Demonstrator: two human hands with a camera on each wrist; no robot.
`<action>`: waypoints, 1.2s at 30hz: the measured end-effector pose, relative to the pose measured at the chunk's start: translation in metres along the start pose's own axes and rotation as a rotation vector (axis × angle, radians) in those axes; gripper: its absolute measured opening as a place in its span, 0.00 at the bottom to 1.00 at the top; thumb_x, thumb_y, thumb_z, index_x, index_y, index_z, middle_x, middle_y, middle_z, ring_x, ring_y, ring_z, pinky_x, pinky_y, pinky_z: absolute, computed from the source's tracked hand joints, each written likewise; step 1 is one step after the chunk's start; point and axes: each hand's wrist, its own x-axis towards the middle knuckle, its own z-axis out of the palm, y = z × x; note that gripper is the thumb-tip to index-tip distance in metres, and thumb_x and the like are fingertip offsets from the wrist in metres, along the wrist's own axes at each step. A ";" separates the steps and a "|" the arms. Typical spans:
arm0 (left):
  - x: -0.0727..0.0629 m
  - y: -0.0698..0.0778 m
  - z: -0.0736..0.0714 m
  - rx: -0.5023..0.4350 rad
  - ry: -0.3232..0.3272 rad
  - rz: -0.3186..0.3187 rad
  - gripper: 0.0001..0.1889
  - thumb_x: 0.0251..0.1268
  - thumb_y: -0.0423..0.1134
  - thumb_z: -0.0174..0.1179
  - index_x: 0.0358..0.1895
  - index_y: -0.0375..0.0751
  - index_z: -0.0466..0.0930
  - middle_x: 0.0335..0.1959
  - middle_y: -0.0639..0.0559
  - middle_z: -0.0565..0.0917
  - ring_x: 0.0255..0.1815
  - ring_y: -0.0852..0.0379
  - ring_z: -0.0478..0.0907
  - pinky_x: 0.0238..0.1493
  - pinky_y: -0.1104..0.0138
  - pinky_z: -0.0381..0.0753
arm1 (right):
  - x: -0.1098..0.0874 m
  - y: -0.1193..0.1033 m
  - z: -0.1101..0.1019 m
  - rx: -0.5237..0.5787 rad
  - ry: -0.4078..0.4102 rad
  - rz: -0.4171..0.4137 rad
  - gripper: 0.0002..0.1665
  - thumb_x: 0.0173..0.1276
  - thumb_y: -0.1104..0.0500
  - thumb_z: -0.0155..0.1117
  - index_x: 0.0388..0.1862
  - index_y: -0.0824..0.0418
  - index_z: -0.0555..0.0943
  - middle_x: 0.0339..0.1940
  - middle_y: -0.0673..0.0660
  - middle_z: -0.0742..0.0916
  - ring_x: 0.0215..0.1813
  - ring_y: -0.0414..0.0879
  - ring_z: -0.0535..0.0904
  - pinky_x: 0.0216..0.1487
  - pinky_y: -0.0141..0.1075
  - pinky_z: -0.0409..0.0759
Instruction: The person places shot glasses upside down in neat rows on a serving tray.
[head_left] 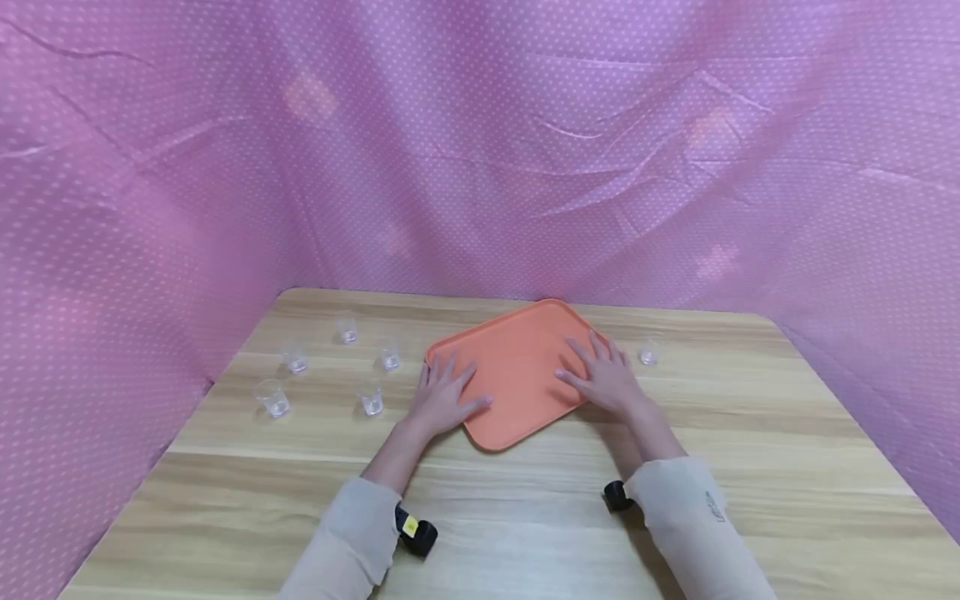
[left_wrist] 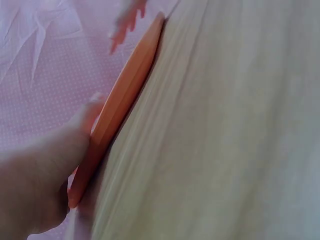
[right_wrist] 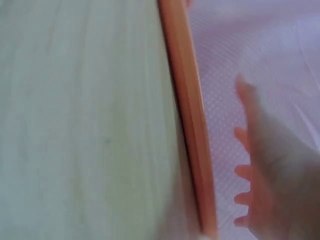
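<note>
An orange tray (head_left: 517, 375) lies turned at an angle on the wooden table, its rim seen edge-on in the left wrist view. Across its left side rests my left hand (head_left: 441, 404), fingers straight and spread, with the thumb pointing inward over the tray. In the left wrist view this hand (left_wrist: 45, 175) is against the tray's edge (left_wrist: 117, 110). My right hand (head_left: 606, 382) is over the tray's right side, fingers spread. A gap shows between that hand (right_wrist: 280, 160) and the tray's rim (right_wrist: 190, 110) in the right wrist view.
Several small clear cups stand left of the tray, the closest being one cup (head_left: 371, 403) beside my left hand. Another clear cup (head_left: 648, 353) is right of the tray. Pink dotted cloth (head_left: 480, 167) hangs around the wooden table (head_left: 525, 533).
</note>
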 end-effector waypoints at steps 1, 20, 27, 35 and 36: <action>-0.001 0.000 0.001 -0.009 0.001 0.001 0.39 0.59 0.67 0.46 0.69 0.46 0.60 0.70 0.36 0.48 0.69 0.36 0.35 0.64 0.46 0.33 | -0.002 0.004 0.001 -0.004 -0.004 0.014 0.45 0.63 0.30 0.46 0.71 0.53 0.57 0.70 0.69 0.54 0.67 0.73 0.42 0.59 0.66 0.41; -0.006 -0.001 0.006 -0.012 0.026 -0.091 0.33 0.64 0.60 0.45 0.67 0.44 0.63 0.70 0.36 0.48 0.69 0.36 0.30 0.65 0.46 0.33 | -0.018 0.029 0.018 0.038 -0.073 0.093 0.46 0.62 0.30 0.46 0.71 0.56 0.58 0.71 0.68 0.52 0.68 0.70 0.34 0.61 0.65 0.39; -0.001 -0.007 0.003 -0.068 0.050 -0.112 0.30 0.63 0.56 0.50 0.65 0.46 0.66 0.70 0.36 0.49 0.70 0.37 0.32 0.65 0.46 0.34 | -0.029 0.016 0.023 0.016 -0.012 0.111 0.45 0.63 0.31 0.45 0.70 0.58 0.59 0.70 0.69 0.54 0.67 0.73 0.36 0.62 0.63 0.41; 0.006 -0.011 0.003 -0.150 0.079 -0.177 0.29 0.63 0.50 0.53 0.66 0.43 0.64 0.71 0.36 0.46 0.69 0.35 0.32 0.65 0.48 0.34 | -0.048 -0.013 0.028 -0.028 0.024 0.215 0.42 0.66 0.35 0.46 0.69 0.61 0.61 0.68 0.73 0.57 0.65 0.77 0.37 0.61 0.64 0.44; 0.007 -0.011 0.002 -0.157 0.082 -0.186 0.29 0.63 0.50 0.53 0.66 0.43 0.64 0.71 0.36 0.46 0.69 0.35 0.32 0.65 0.49 0.34 | -0.049 -0.016 0.028 -0.031 0.022 0.230 0.42 0.66 0.35 0.46 0.69 0.62 0.61 0.68 0.73 0.57 0.65 0.77 0.36 0.61 0.64 0.44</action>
